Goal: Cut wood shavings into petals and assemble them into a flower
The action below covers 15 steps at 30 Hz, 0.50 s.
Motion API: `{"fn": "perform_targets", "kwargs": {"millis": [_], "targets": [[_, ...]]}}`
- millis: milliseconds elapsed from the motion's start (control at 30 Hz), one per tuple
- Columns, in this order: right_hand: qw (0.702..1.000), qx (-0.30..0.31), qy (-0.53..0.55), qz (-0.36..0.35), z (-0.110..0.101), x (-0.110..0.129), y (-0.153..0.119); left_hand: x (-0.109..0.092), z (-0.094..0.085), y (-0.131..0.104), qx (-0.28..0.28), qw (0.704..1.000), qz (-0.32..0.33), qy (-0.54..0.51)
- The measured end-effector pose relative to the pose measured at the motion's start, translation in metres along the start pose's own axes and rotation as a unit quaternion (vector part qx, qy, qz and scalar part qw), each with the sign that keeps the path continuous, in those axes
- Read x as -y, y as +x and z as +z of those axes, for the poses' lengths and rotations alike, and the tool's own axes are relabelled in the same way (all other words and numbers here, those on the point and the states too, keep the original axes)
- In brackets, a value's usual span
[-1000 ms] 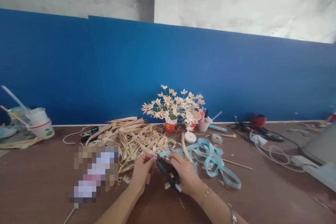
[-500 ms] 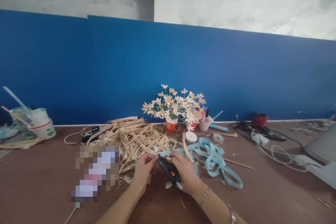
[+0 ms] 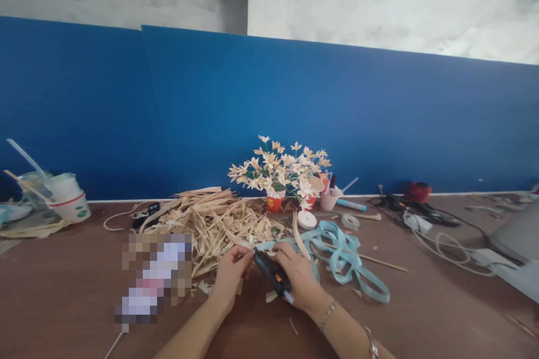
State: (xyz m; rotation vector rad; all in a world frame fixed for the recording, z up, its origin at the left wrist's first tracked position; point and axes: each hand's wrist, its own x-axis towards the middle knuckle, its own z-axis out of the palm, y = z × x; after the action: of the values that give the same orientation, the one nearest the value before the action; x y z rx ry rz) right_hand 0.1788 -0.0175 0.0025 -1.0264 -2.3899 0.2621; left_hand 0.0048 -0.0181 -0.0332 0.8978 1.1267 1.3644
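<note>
My right hand (image 3: 297,276) is wrapped round a black hot glue gun (image 3: 272,272), with a pale glue stick poking out of its rear end. The gun's nozzle points up and left, close to the fingertips of my left hand (image 3: 231,274). Those left fingers are pinched together; what they hold is too small to make out. Just beyond both hands lies a heap of dried husk strips (image 3: 219,221). A light blue ribbon (image 3: 337,252) spreads in loops to the right of my right hand.
Husk flowers stand in a red cup (image 3: 275,201) at the back. Nearby are a white roll (image 3: 306,220), a tape roll (image 3: 350,221) and a pen cup (image 3: 328,199). White cables (image 3: 446,252) lie right; a paper cup (image 3: 72,207) stands left. A blue panel (image 3: 269,95) rises behind.
</note>
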Motion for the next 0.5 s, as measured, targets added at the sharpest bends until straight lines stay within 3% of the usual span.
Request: {"fn": "perform_targets", "kwargs": {"millis": [500], "targets": [[1.0, 0.01, -0.005, 0.008, 0.0005, -0.0026, -0.0004, -0.0026, 0.0015, -0.001, -0.004, 1.0, -0.004, -0.004]]}}
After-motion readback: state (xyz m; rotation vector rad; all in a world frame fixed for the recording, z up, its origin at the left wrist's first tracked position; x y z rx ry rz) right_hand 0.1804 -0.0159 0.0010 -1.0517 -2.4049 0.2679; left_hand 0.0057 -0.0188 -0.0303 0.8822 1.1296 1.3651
